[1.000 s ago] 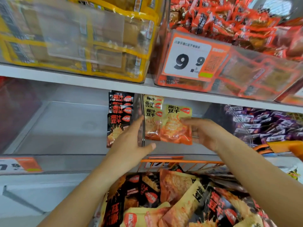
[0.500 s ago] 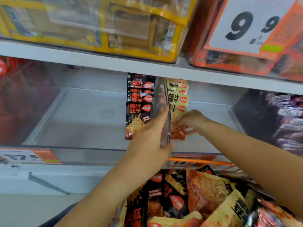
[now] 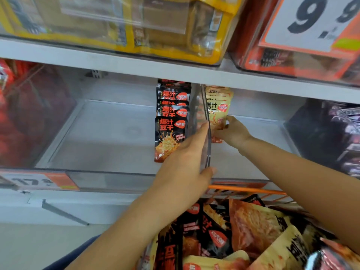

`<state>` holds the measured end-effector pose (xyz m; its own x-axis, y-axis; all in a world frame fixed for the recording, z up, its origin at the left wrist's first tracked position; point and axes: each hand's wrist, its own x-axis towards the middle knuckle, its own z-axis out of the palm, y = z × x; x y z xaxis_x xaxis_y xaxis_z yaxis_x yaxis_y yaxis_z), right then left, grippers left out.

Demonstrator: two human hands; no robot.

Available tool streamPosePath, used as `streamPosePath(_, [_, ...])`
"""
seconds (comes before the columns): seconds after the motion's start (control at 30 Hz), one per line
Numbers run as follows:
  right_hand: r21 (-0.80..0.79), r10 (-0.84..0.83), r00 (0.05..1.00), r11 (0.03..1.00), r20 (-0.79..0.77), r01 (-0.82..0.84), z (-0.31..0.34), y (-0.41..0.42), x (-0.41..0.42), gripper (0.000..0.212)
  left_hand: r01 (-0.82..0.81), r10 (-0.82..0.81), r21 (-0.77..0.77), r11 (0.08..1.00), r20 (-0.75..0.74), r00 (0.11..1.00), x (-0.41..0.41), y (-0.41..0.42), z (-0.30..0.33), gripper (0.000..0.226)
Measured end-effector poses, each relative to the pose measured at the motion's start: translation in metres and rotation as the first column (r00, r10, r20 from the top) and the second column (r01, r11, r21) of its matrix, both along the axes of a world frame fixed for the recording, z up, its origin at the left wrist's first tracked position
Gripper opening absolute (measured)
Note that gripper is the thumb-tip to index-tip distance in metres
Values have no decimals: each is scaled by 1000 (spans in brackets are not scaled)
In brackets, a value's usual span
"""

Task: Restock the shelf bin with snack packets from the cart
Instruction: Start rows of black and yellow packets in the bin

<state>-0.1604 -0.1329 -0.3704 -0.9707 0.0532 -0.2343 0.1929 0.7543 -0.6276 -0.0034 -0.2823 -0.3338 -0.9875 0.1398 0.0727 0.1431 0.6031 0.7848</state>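
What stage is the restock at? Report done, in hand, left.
Done: a few black packets and yellow packets stand at the divider. In hand: right hand seats a yellow packet; left hand grips the divider. Left: most of the bin is bare, and the cart holds many packets.

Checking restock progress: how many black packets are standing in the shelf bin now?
4 visible, stacked front to back left of the clear divider: front, second, third, fourth. More may hide behind.

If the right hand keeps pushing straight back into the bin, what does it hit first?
Most likely the yellow packets stacked against the clear divider; the right hand already grips the front one. Depth behind them is unclear.
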Motion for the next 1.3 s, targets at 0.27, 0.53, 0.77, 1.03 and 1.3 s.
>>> streamPosePath(0.27, [36, 99, 982, 995, -162, -94, 67, 21, 65, 37, 3, -3, -2, 1000, 0, 1000, 1, -2, 3, 91])
streamPosePath(0.53, [318, 636, 511, 402, 578, -859, 117, 45, 156, 33, -168, 210, 231, 958, -169, 963, 11, -4, 15, 85])
streamPosePath(0.77, [55, 675, 665, 687, 319, -724, 117, 58, 167, 12, -134, 171, 223, 965, -157, 973, 23, 0, 28, 40])
streamPosePath(1.03, [-377, 238, 957, 881, -168, -285, 140, 45, 165, 21, 233, -266, 319, 919, 62, 962, 37, 16, 47, 10])
streamPosePath(1.3, [-682, 306, 922, 728, 236, -68, 114, 52, 164, 40, -38, -42, 546, 837, 133, 990, 23, 14, 31, 14])
